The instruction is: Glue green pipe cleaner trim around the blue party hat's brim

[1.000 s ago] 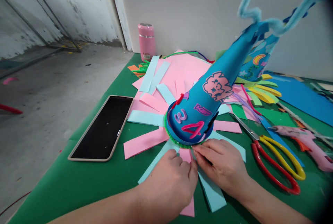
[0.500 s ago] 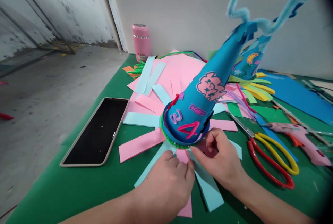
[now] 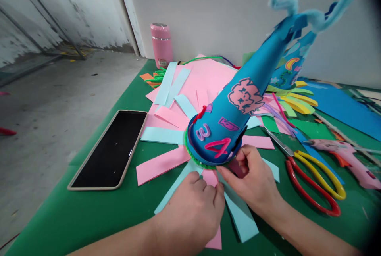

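Note:
A blue paper cone hat (image 3: 235,105) with pink and purple stickers stands tilted on a ring of pink and light-blue paper strips (image 3: 162,162). A green pipe cleaner (image 3: 190,154) runs round its base, and a light-blue one curls from its tip. My left hand (image 3: 193,208) is closed, pressing a pink strip just below the hat's front rim. My right hand (image 3: 253,184) pinches the rim of the hat's base at its front right, thumb and fingers bent around it.
A dark phone (image 3: 111,149) lies left of the strips on the green table (image 3: 89,208). Red-and-yellow scissors (image 3: 312,180) and a pink glue gun (image 3: 345,156) lie on the right. A pink bottle (image 3: 162,45), pink sheets and a second decorated cone (image 3: 293,71) are behind.
My right hand rose from lying flat on the strips to pinching the hat's base rim. The left hand has barely moved. The hat tilted slightly.

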